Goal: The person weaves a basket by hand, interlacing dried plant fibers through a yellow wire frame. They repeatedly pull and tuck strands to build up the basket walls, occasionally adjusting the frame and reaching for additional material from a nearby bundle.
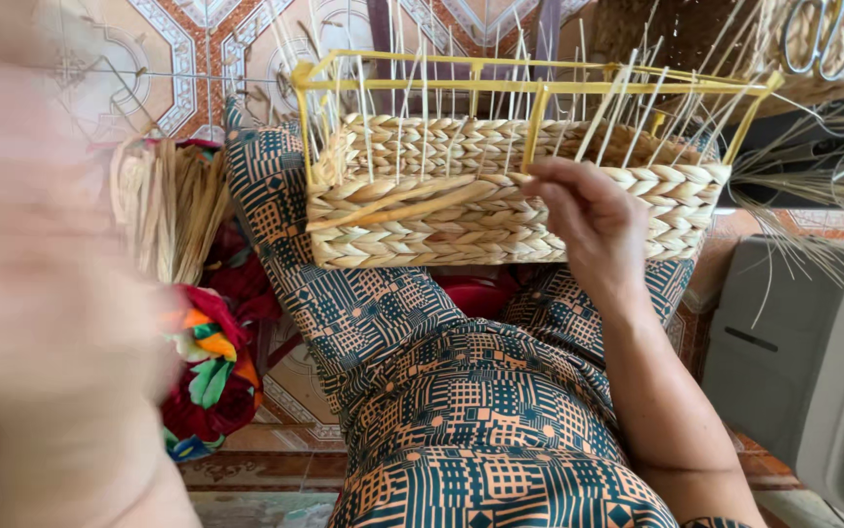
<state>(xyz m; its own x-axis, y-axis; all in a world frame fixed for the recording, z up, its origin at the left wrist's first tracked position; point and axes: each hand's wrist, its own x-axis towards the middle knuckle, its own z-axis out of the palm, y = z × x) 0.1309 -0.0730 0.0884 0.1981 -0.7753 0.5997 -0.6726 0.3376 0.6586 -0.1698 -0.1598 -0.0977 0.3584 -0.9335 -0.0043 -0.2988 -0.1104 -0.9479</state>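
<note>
Balancing the half-woven basket (500,210) on the lap at 12 o'clock, right hand (588,220) pinching its rim strand, left hand (41,293) a blur, grip unclear, so it might tip off.

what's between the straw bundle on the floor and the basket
In the head view, the person's patterned-cloth leg lies between the straw bundle and the basket, which rests on the lap.
</note>
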